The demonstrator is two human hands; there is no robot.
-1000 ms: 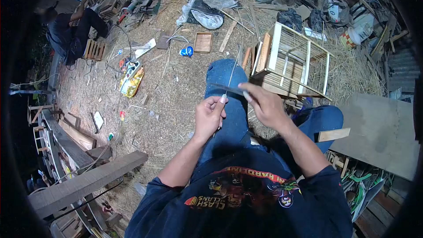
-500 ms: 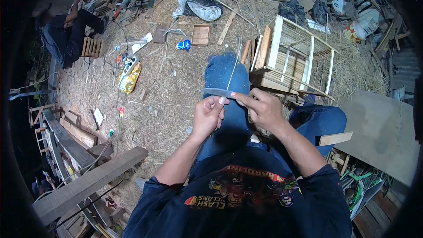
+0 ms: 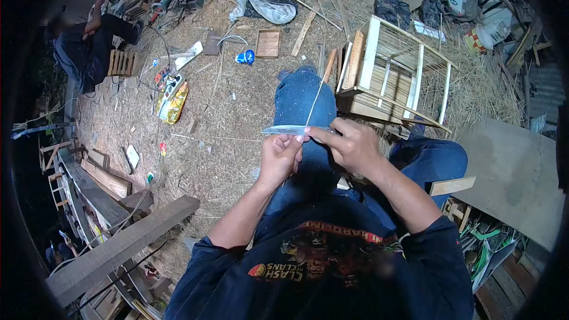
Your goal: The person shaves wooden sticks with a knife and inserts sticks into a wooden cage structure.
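Note:
My left hand (image 3: 278,159) is closed around the near end of a thin pale stick (image 3: 316,99), which points away over my raised knee (image 3: 302,92). My right hand (image 3: 354,149) grips a knife, its forefinger stretched along the tool. The flat grey blade (image 3: 283,130) lies crosswise over the stick, just beyond my left fingertips, and points left. The knife's handle is hidden in my right hand. Both hands are close together above my thigh.
A slatted wooden cage (image 3: 398,74) stands beyond my right hand. Ahead are a small wooden tray (image 3: 268,44) and a blue can (image 3: 245,57). A yellow packet (image 3: 173,104) lies left. A thick beam (image 3: 124,248) juts in lower left. A person (image 3: 89,41) sits upper left.
My right hand has brought the knife from above and to the right down across the stick, next to my left fingertips. My left hand keeps its hold and has barely moved.

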